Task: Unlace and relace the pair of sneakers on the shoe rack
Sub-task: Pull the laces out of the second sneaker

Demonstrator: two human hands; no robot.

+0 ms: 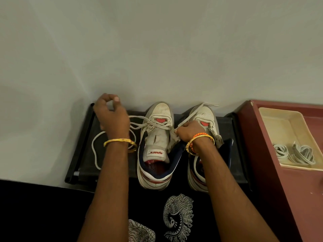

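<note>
Two hands work the lace of the left sneaker on the shoe rack.

From the head camera we see our left hand (pixel 111 116) raised over the rack's left back corner, fingers curled with thumb and fingertips nearly meeting; we cannot tell for sure whether the lace (pixel 138 119) runs through that pinch, though it stretches from the shoe toward the hand and loops down over the shoe rack (pixel 83 137) on its left side. Our right hand (pixel 188 131) is closed in a narrow grip on the lace beside the left sneaker (pixel 157 142), between the two shoes. The right sneaker (pixel 206 116) stands just beside it, toward the rack's right edge. Right of the rack, a cream tray (pixel 272 119) on a red cabinet (pixel 262 172) holds two coiled spare laces (pixel 293 152) at its near end.
</note>
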